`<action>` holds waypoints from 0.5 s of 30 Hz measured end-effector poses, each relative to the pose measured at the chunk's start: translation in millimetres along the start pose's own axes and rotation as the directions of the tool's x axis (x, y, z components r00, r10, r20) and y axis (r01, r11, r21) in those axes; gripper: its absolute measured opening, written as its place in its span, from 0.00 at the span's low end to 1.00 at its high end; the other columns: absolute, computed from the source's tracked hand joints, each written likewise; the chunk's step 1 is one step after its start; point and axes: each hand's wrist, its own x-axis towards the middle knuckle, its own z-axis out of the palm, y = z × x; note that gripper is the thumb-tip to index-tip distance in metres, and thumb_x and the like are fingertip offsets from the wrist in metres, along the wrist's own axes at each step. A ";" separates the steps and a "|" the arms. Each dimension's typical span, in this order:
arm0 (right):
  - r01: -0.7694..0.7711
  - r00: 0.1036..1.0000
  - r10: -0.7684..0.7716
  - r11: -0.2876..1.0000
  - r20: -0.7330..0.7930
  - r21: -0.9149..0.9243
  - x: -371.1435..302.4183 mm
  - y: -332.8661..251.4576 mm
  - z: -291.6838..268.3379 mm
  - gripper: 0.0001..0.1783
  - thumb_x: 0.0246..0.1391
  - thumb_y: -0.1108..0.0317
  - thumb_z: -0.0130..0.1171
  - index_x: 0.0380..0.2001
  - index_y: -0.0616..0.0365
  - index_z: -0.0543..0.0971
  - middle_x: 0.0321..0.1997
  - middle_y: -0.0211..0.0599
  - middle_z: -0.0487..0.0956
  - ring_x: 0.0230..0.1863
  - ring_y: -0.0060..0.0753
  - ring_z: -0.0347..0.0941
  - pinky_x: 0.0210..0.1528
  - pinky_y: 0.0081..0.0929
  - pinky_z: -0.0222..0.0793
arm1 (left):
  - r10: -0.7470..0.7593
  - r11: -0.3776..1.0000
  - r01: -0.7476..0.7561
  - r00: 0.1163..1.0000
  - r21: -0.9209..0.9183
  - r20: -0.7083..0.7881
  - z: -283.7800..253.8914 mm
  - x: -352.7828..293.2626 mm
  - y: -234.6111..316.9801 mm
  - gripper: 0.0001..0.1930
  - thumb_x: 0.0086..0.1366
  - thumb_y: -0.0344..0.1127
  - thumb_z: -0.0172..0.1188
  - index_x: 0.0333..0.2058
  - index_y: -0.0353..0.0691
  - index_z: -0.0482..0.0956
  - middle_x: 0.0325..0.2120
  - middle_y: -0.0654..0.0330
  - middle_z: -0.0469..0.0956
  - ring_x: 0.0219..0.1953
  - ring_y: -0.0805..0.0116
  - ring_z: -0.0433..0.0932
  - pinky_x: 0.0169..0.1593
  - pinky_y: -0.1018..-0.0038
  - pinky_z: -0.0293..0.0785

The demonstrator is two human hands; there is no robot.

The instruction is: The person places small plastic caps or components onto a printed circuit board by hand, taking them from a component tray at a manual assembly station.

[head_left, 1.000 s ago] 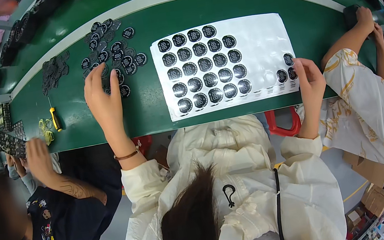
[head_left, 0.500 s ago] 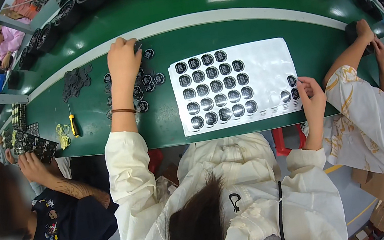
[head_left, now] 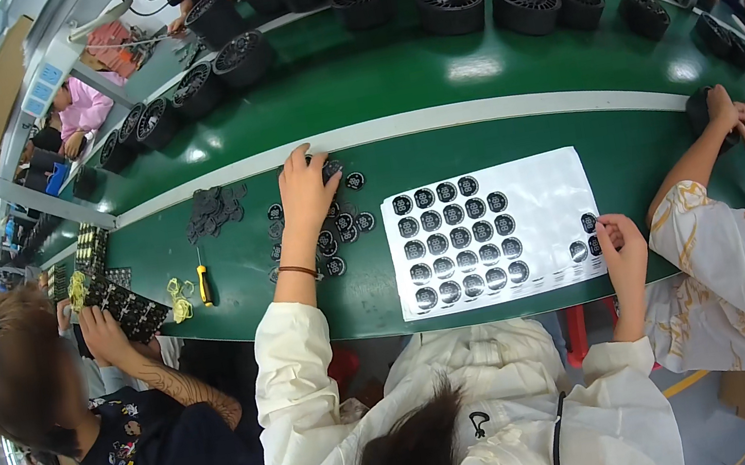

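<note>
My left hand (head_left: 304,190) reaches over the far side of a loose group of round black discs (head_left: 344,223) with pale markings. Its fingers curl down around a dark disc (head_left: 329,169), partly hidden by the thumb and fingers. To the right lies a white sheet (head_left: 540,204) bearing rows of round black stickers (head_left: 460,237) on its left part. A few more stickers (head_left: 579,250) sit near its right edge. There my right hand (head_left: 624,245) pinches at the sheet's edge, beside the uppermost of them; the exact contact is small.
Left of the discs are a heap of dark flat parts (head_left: 214,210), a yellow-handled screwdriver (head_left: 204,282) and yellow-green bands (head_left: 180,299). A co-worker on the left handles a dark panel (head_left: 129,308); another sits close on my right. Black wheels (head_left: 451,5) line the bench beyond the white strip (head_left: 490,110).
The whole view has shifted, so the bench appears lower and further right and more of its far side shows. Both hands stay at about the same spots beside the discs and the sheet.
</note>
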 end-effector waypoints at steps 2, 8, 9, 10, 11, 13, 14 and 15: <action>0.014 1.000 -0.014 1.000 0.003 -0.022 -0.5 -1.0 0.6 0.06 0.50 0.75 0.57 0.32 0.65 0.77 0.22 0.30 0.70 0.21 0.19 0.63 0.26 0.16 0.62 | 0.129 0.992 -0.129 0.992 0.007 0.016 1.5 0.8 -7.8 0.12 0.51 0.34 0.63 0.35 0.37 0.78 0.35 0.54 0.76 0.43 0.54 0.74 0.46 0.64 0.71; 0.013 1.000 -0.013 0.999 0.015 -0.039 0.8 -6.8 1.3 0.06 0.51 0.74 0.57 0.32 0.65 0.77 0.22 0.30 0.69 0.22 0.19 0.63 0.26 0.17 0.62 | 0.152 0.988 -0.146 0.960 -0.044 0.236 10.6 -1.8 -7.2 0.08 0.53 0.33 0.61 0.31 0.37 0.78 0.35 0.53 0.76 0.38 0.56 0.76 0.41 0.65 0.73; 0.015 1.000 -0.015 0.999 0.013 -0.037 0.9 -7.2 1.9 0.06 0.51 0.74 0.57 0.33 0.65 0.77 0.22 0.30 0.70 0.22 0.19 0.63 0.26 0.17 0.62 | 0.122 0.993 -0.119 0.954 -0.027 0.274 10.3 -1.1 -6.2 0.07 0.54 0.33 0.60 0.31 0.37 0.77 0.34 0.53 0.76 0.36 0.56 0.77 0.40 0.65 0.73; 0.018 1.000 -0.018 0.999 0.011 -0.035 1.1 -7.2 2.3 0.06 0.51 0.74 0.57 0.33 0.65 0.77 0.22 0.30 0.70 0.22 0.19 0.63 0.26 0.17 0.62 | 0.091 0.996 -0.093 0.946 -0.009 0.311 9.1 -0.6 -5.0 0.07 0.55 0.33 0.59 0.31 0.37 0.77 0.34 0.53 0.76 0.35 0.55 0.77 0.39 0.65 0.74; 0.015 1.000 -0.015 0.999 0.014 -0.036 1.3 -6.6 2.2 0.06 0.51 0.74 0.57 0.33 0.65 0.77 0.22 0.30 0.70 0.22 0.19 0.63 0.26 0.17 0.62 | 0.060 0.998 -0.068 0.936 0.010 0.346 7.5 -0.5 -3.9 0.06 0.56 0.33 0.58 0.30 0.37 0.77 0.33 0.52 0.77 0.34 0.55 0.77 0.37 0.65 0.74; 0.033 0.999 -0.032 0.999 0.015 -0.041 2.0 -4.1 1.5 0.06 0.52 0.74 0.57 0.34 0.64 0.77 0.22 0.26 0.70 0.22 0.16 0.62 0.26 0.14 0.61 | 0.038 0.997 -0.017 0.962 -0.077 0.271 2.3 0.1 -1.7 0.06 0.56 0.32 0.58 0.31 0.36 0.77 0.33 0.52 0.77 0.33 0.56 0.78 0.37 0.66 0.74; 0.042 0.999 -0.041 0.998 0.017 -0.043 1.4 -2.9 1.0 0.06 0.53 0.74 0.56 0.34 0.64 0.77 0.22 0.25 0.70 0.22 0.14 0.61 0.26 0.12 0.60 | 0.006 0.986 0.026 0.981 -0.166 0.194 -0.6 -1.1 -0.8 0.07 0.56 0.32 0.58 0.32 0.36 0.77 0.33 0.53 0.77 0.33 0.56 0.78 0.37 0.67 0.75; 0.039 0.999 -0.038 0.998 0.020 -0.044 1.2 -2.2 0.7 0.06 0.53 0.74 0.56 0.34 0.64 0.77 0.22 0.25 0.70 0.22 0.14 0.61 0.26 0.12 0.60 | -0.033 0.965 0.062 0.992 -0.256 0.119 -1.9 -2.7 -0.6 0.07 0.56 0.31 0.57 0.33 0.36 0.78 0.33 0.53 0.78 0.32 0.57 0.78 0.36 0.67 0.75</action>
